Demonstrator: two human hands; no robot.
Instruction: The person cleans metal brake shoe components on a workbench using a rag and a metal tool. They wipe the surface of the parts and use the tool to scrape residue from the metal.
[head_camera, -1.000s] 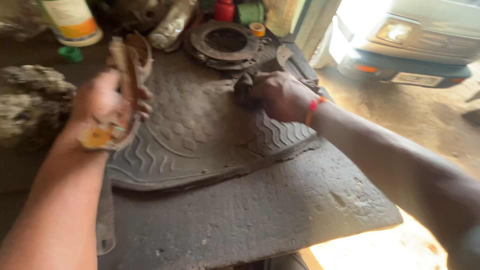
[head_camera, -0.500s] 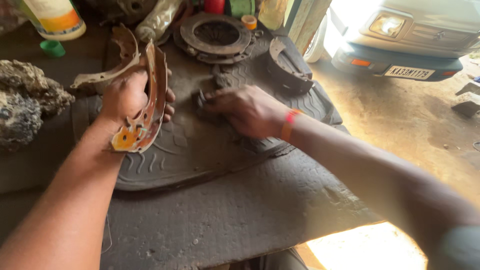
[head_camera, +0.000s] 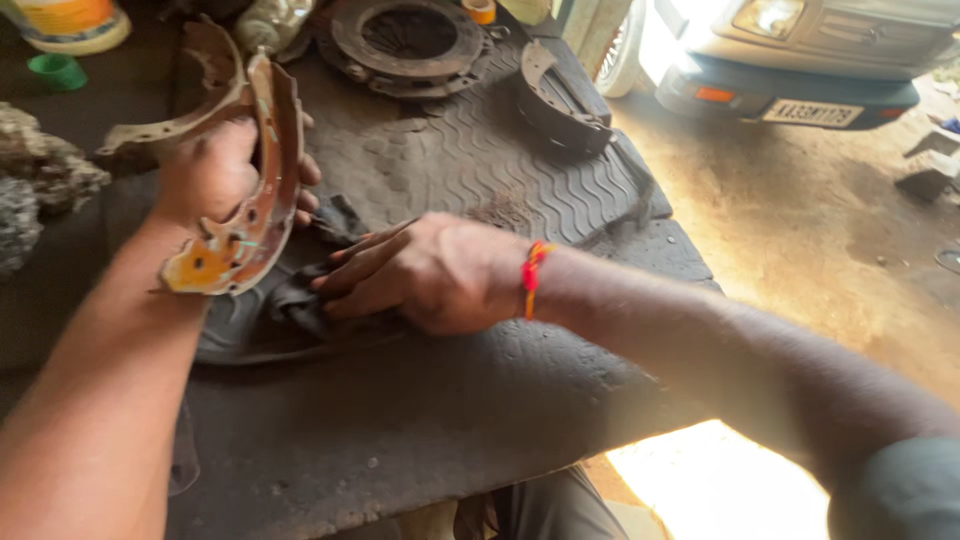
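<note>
My left hand (head_camera: 210, 175) grips a curved, rusty brake shoe (head_camera: 262, 170) held upright, its lower end painted orange. My right hand (head_camera: 425, 275), with a red thread at the wrist, lies on a dark rag (head_camera: 305, 290) and holds it against the ribbed rubber mat (head_camera: 480, 165), just to the right of the shoe. A second brake shoe (head_camera: 200, 100) lies on the bench behind my left hand.
A round clutch plate (head_camera: 400, 40) sits at the back of the bench. Another brake shoe (head_camera: 555, 100) lies at the mat's right edge. A pale container (head_camera: 65, 22) and green cap (head_camera: 55, 70) stand far left. A parked vehicle (head_camera: 800, 55) is beyond the bench, over a dirt floor (head_camera: 820, 230).
My right hand has dragged the dark rag from the back of the mat toward me and to the left, close to the brake shoe. My left hand keeps its hold on the shoe.
</note>
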